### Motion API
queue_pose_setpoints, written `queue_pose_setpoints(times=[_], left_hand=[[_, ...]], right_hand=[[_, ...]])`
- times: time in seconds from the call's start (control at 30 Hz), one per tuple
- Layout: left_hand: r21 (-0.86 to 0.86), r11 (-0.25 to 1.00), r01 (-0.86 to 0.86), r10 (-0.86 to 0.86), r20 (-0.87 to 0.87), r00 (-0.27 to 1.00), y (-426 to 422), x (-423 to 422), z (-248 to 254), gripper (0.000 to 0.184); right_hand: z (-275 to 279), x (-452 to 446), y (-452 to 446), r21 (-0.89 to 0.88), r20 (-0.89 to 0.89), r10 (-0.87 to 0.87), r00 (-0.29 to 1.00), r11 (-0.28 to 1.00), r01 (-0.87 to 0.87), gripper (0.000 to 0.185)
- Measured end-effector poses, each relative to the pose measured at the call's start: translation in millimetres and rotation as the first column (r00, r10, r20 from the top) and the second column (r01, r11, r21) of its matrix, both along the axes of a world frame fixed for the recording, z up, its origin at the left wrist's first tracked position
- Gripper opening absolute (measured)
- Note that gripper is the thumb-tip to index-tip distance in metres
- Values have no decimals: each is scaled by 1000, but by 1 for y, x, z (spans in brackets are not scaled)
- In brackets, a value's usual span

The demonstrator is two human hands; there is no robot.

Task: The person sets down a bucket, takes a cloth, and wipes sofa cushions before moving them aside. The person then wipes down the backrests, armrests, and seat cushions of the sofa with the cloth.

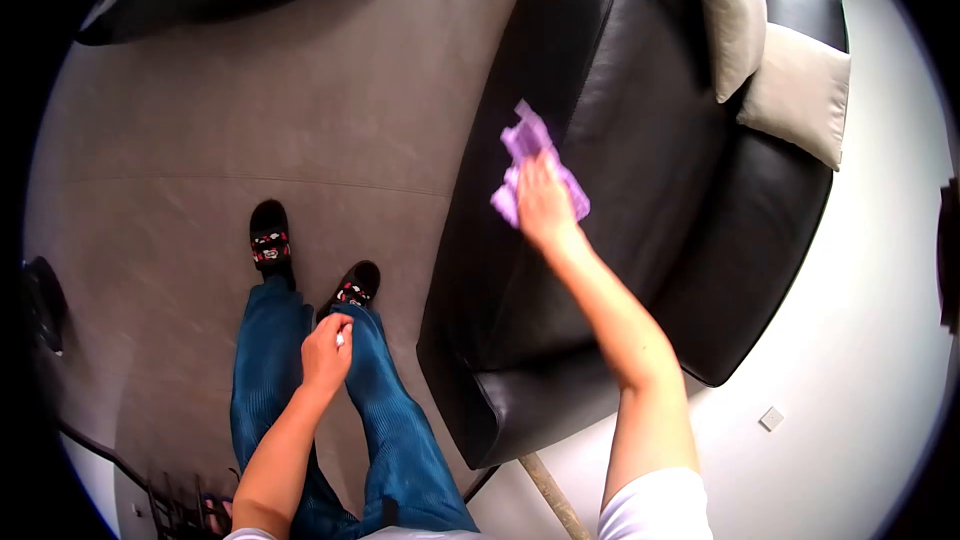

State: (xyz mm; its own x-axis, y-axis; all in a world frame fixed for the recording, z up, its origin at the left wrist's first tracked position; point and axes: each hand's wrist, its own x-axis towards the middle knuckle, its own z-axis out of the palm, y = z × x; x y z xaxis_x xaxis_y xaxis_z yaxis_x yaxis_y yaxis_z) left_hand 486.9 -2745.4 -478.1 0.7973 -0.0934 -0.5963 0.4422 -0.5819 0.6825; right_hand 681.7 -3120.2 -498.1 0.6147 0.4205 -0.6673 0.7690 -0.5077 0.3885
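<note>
Right hand (545, 204) down on the crumpled purple cloth (527, 135), fingers together over it; whether that grip pinches, I cannot tell! The cloth lies on the long black leather sofa (650, 90). Left hand (326, 355) curled closed above blue ribbed trousers (395, 430), well apart from the sofa. Farther out, two square beige cushions (798, 92) lean at the backrest!

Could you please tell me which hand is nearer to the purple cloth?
Right: the right hand is on the cloth; the left hand is away, over the blue trousers.
</note>
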Motion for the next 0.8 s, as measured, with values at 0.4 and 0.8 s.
queue_pose_setpoints(times=[0.4,0.8], left_hand=[[43,996,79,-81,35,996,88,17,82,5],[80,983,163,-177,208,962,134,198,133,6]], right_hand=[[29,-178,37,-187,-858,-413,-307,-306,933,31],[239,-19,111,-779,-266,588,764,-598,189,28]])
